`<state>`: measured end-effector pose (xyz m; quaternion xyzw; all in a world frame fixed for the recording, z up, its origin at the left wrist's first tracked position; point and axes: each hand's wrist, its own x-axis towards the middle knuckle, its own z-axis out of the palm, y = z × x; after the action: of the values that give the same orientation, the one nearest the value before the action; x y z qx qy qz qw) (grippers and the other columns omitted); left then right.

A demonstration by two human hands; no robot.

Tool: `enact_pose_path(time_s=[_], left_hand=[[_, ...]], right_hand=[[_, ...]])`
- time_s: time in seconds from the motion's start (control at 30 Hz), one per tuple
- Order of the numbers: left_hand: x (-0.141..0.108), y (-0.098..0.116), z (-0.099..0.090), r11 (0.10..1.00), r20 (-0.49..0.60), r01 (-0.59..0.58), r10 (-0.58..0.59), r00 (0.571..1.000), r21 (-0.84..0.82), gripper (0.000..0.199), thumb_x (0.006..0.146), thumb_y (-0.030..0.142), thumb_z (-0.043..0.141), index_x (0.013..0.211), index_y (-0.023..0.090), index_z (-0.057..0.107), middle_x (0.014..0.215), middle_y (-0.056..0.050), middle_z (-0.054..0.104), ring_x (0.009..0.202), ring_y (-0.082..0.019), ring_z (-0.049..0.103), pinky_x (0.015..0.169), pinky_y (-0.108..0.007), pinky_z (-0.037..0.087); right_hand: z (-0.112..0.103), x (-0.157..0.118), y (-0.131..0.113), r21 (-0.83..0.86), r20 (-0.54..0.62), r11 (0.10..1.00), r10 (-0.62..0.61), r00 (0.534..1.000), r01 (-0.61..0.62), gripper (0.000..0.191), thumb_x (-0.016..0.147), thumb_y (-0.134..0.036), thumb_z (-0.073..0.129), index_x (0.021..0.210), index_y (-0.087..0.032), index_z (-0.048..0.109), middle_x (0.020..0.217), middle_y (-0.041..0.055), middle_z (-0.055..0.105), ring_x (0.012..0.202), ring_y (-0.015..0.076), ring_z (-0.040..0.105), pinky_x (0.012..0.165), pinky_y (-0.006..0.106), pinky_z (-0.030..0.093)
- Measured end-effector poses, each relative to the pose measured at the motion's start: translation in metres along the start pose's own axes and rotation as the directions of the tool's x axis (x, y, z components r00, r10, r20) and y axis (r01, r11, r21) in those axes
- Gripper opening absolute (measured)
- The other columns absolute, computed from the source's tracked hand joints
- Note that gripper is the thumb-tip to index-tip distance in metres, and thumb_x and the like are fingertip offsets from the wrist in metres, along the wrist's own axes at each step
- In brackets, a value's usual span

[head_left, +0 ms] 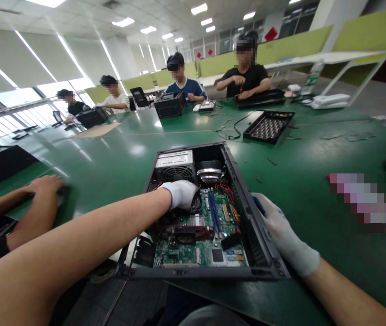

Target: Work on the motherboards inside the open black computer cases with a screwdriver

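An open computer case (pixel 231 170) lies on its side at the front edge of the green table. Inside are a power supply (pixel 175 159), a round silver cooler or fan part (pixel 209 171) and a green motherboard (pixel 209 256) with blue memory slots. My left hand (pixel 182 194), in a white glove, reaches in below the power supply. Its fingers are closed beside a bundle of black cable (pixel 197 203); what they pinch is hidden. My right hand (pixel 281 231), also gloved, grips the case's right outer wall. Its fingertips are partly hidden.
The green table (pixel 118 149) carries a black perforated panel (pixel 269 127), loose cables and small scraps. Several co-workers sit around it with other cases. At left, a co-worker's arms (pixel 45 190) rest near a black case (pixel 2 167). A blurred-out object (pixel 366 199) lies at right.
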<state>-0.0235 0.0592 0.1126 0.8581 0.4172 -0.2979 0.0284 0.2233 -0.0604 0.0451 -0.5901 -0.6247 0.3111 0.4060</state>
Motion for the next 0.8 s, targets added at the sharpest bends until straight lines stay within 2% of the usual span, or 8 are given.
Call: enact_pose_path(time_s=[0.17,0.37,0.8], left_hand=[[0.001,0.0,-0.002,1.0,0.002,0.024,-0.024,1.0,-0.007,0.059,0.073,0.038,0.08,0.126,0.015,0.069,0.128,-0.017,0.073,0.116,-0.033,0.072,0.098,-0.034,0.059],[0.004,-0.002,0.0,1.0,-0.012,0.023,-0.023,1.0,-0.007,0.057,0.075,0.038,0.08,0.126,0.014,0.068,0.127,-0.017,0.074,0.115,-0.033,0.072,0.098,-0.035,0.059],[0.003,-0.002,0.001,1.0,-0.004,-0.004,0.004,1.0,-0.016,0.055,0.076,0.034,0.08,0.125,0.014,0.069,0.13,-0.017,0.073,0.116,-0.033,0.071,0.099,-0.035,0.058]], right_hand=[[0.0,0.0,-0.003,0.001,0.006,1.0,0.0,1.0,0.0,0.059,0.092,-0.072,0.044,0.11,-0.022,0.069,0.111,0.0118,0.073,0.101,0.0311,0.067,0.088,0.045,0.053],[0.002,0.0,0.004,-0.003,-0.033,0.999,-0.032,0.999,0.032,0.057,0.093,-0.073,0.044,0.109,-0.025,0.07,0.111,0.0096,0.075,0.103,0.0309,0.069,0.085,0.042,0.055],[0.004,0.0,0.009,0.004,-0.006,1.0,0.001,1.0,-0.001,0.057,0.093,-0.072,0.045,0.113,-0.025,0.069,0.114,0.01,0.073,0.108,0.0327,0.067,0.091,0.046,0.053]])
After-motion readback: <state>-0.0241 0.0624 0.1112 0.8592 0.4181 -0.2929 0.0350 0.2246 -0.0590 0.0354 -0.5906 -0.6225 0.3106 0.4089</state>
